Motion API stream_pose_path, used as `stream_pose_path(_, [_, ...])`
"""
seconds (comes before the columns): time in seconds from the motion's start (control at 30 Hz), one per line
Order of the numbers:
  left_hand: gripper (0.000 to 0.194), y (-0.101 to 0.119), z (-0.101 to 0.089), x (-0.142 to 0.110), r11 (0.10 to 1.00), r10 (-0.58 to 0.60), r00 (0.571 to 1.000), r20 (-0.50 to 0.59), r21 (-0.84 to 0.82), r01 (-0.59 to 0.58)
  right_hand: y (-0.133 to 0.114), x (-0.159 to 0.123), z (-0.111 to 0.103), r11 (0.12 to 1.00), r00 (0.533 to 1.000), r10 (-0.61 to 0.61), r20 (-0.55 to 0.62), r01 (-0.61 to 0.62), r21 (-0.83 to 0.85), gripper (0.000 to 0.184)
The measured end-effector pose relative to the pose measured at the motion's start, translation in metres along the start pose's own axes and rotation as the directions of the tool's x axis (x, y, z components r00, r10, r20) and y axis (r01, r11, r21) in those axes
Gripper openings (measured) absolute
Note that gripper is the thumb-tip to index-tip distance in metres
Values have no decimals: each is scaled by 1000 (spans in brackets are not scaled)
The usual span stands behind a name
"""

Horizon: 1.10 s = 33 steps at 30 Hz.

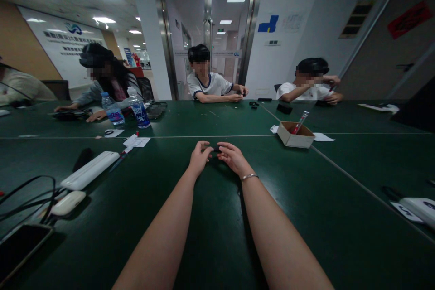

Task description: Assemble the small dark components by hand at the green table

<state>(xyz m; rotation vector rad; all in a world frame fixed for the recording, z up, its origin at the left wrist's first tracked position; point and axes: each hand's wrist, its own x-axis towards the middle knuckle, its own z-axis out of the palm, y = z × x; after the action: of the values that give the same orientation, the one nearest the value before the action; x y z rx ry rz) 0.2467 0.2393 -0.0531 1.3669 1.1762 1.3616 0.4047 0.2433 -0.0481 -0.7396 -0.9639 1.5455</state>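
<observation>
Both my arms reach forward over the dark green table (210,235). My left hand (200,156) and my right hand (231,156) meet at the middle, fingers curled. Between their fingertips they pinch a small dark object (215,149), too small to name. A thin bracelet (249,176) circles my right wrist.
A small cardboard box (295,136) with a red pen stands to the right. Two water bottles (139,108) and paper slips lie at the left. A white power bank (90,170), cables and a phone (20,247) sit near left. Three other people sit across the table.
</observation>
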Motion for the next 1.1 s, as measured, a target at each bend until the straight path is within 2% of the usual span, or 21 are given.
stream_pose_path(0.07, [22,0,0,0,1000,-5,1000,12,8,4,0,0,0,1000,1000,2,2,-2,-3,26])
stream_pose_path(0.17, [25,2,0,-1,998,56,998,-1,36,-55,0,0,0,1000,1000,-1,-2,1,-2,25])
stream_pose_path(0.3, [21,5,0,-3,999,1,1000,12,36,-1,1,0,0,1000,1000,-3,1,3,-2,24])
stream_pose_path(0.4, [24,6,1,-3,995,69,998,-8,66,-68,1,1,0,1000,1000,-2,-3,2,-2,23])
stream_pose_path(0.53, [22,3,0,-2,998,38,999,16,58,-39,1,0,0,1000,1000,2,3,-2,-5,24])
stream_pose_path(0.63, [26,1,-1,-1,982,160,987,-9,106,-159,0,0,1,1000,1000,4,-6,-4,6,22])
stream_pose_path(0.7, [31,0,-1,-1,977,190,982,-22,102,-187,0,0,1,1000,1000,5,-8,-5,10,21])
stream_pose_path(0.9, [32,5,-2,-2,998,61,998,33,-28,-60,-1,-1,1,1000,1000,5,13,-5,1,22])
stream_pose_path(1.0, [21,7,-1,-3,1000,23,999,25,-2,-23,-1,-2,2,1000,1000,9,27,-9,-4,23])
stream_pose_path(1.1, [24,8,0,-5,999,5,1000,27,37,-6,-2,-3,2,1000,999,15,40,-15,-12,23])
